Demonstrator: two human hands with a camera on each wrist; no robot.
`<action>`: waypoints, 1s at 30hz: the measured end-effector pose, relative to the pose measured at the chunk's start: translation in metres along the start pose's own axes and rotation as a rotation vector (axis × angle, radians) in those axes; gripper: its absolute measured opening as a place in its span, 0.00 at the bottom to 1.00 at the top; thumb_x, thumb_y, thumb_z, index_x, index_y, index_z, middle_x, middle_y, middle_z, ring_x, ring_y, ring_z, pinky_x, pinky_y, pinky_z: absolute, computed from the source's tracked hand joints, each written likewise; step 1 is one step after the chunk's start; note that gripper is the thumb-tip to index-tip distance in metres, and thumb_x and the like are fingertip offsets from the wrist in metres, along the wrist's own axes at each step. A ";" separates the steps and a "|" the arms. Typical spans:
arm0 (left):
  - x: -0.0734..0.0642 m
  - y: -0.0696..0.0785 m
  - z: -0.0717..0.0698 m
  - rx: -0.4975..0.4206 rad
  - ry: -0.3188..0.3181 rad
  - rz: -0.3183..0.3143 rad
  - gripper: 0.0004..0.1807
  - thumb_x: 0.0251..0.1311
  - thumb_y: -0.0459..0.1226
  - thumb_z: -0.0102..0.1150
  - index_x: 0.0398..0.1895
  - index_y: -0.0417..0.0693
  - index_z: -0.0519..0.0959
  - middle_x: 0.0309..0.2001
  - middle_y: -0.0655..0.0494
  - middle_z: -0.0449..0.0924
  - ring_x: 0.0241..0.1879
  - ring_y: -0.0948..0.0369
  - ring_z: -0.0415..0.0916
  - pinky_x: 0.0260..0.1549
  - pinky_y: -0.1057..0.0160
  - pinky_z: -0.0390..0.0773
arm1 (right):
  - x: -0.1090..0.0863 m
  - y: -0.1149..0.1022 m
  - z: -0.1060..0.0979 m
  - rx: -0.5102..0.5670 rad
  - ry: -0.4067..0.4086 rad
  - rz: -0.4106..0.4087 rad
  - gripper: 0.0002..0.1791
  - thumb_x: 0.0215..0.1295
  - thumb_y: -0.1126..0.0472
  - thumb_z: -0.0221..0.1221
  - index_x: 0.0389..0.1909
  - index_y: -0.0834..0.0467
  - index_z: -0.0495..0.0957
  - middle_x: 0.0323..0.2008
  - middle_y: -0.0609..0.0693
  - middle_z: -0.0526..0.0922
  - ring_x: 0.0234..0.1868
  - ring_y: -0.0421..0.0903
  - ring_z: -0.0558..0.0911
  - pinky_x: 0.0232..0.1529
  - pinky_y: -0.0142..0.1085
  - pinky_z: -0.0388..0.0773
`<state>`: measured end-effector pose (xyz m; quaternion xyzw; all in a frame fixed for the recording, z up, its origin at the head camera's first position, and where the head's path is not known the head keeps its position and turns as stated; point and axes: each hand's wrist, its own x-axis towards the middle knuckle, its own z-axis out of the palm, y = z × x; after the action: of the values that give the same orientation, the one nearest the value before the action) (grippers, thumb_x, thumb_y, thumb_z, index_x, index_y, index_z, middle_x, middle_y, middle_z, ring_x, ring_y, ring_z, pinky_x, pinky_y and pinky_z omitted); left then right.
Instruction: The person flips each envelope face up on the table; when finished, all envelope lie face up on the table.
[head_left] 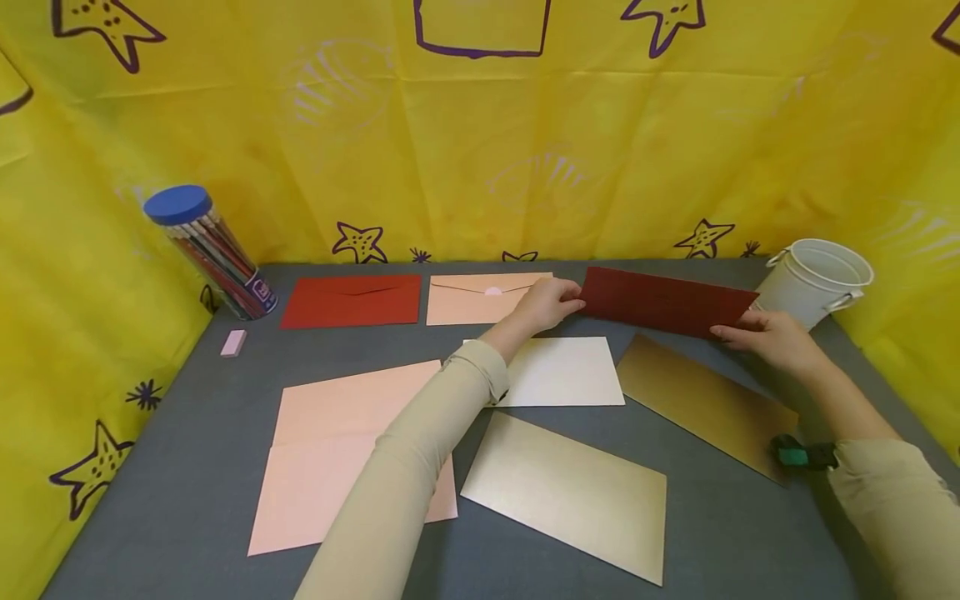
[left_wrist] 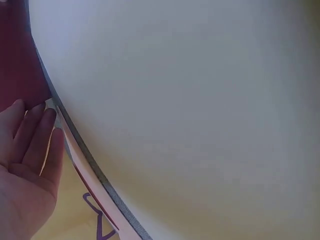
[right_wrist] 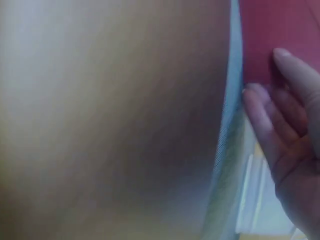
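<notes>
On a grey desk (head_left: pixel 187 467), a blue-lidded jar (head_left: pixel 221 258) of pencils stands at the upper left of the frame, a pink eraser (head_left: pixel 233 343) just below. Next come a red envelope (head_left: pixel 351 302), a large creased pink paper (head_left: pixel 322 483) at lower left, and a sealed pink envelope (head_left: pixel 465 308) at upper centre. The left hand's (head_left: pixel 547 303) fingers pinch the left end of a dark red envelope (head_left: pixel 660 302), right of upper centre; white (head_left: pixel 566 372) and gold papers (head_left: pixel 570 500) lie lower. Rightward, a brown paper (head_left: pixel 701 400), then the right hand (head_left: pixel 776 340), fingers pinching the dark red envelope's right end, beside a white bucket (head_left: pixel 798 292).
</notes>
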<state>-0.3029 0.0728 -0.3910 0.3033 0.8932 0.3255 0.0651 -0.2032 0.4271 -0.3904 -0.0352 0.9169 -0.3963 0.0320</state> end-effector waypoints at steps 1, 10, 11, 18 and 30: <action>0.000 -0.001 0.000 -0.004 0.001 -0.009 0.15 0.69 0.40 0.56 0.52 0.42 0.80 0.46 0.52 0.83 0.45 0.60 0.77 0.45 0.68 0.74 | 0.002 -0.001 0.000 0.023 -0.011 0.008 0.21 0.67 0.53 0.62 0.42 0.70 0.79 0.34 0.38 0.85 0.33 0.32 0.84 0.34 0.25 0.79; -0.004 0.000 0.002 -0.153 0.119 -0.162 0.18 0.66 0.40 0.60 0.56 0.41 0.79 0.40 0.51 0.83 0.34 0.61 0.79 0.32 0.73 0.75 | 0.018 -0.015 0.005 0.170 0.010 0.100 0.25 0.68 0.55 0.61 0.50 0.74 0.68 0.28 0.34 0.81 0.29 0.34 0.84 0.33 0.26 0.80; -0.005 0.001 0.002 -0.153 0.134 -0.182 0.18 0.66 0.40 0.61 0.55 0.41 0.79 0.38 0.51 0.83 0.33 0.61 0.79 0.31 0.72 0.74 | 0.020 -0.016 0.006 0.163 0.017 0.115 0.28 0.68 0.54 0.61 0.53 0.74 0.67 0.28 0.33 0.81 0.29 0.33 0.84 0.33 0.25 0.79; -0.005 0.007 0.006 -0.048 0.165 -0.276 0.17 0.64 0.43 0.63 0.52 0.47 0.82 0.36 0.57 0.84 0.37 0.63 0.78 0.31 0.70 0.72 | 0.030 -0.024 0.012 0.162 0.045 0.175 0.40 0.67 0.49 0.61 0.64 0.78 0.61 0.29 0.30 0.78 0.29 0.28 0.82 0.34 0.24 0.79; -0.004 0.010 0.013 0.038 0.136 -0.253 0.10 0.59 0.41 0.67 0.39 0.45 0.83 0.31 0.55 0.83 0.37 0.60 0.75 0.28 0.72 0.68 | 0.040 -0.025 0.016 -0.107 0.128 0.213 0.38 0.64 0.43 0.62 0.58 0.74 0.72 0.42 0.61 0.85 0.41 0.44 0.79 0.36 0.27 0.71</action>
<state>-0.2907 0.0839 -0.3952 0.1668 0.9327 0.3175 0.0389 -0.2408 0.3947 -0.3847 0.0861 0.9355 -0.3425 0.0137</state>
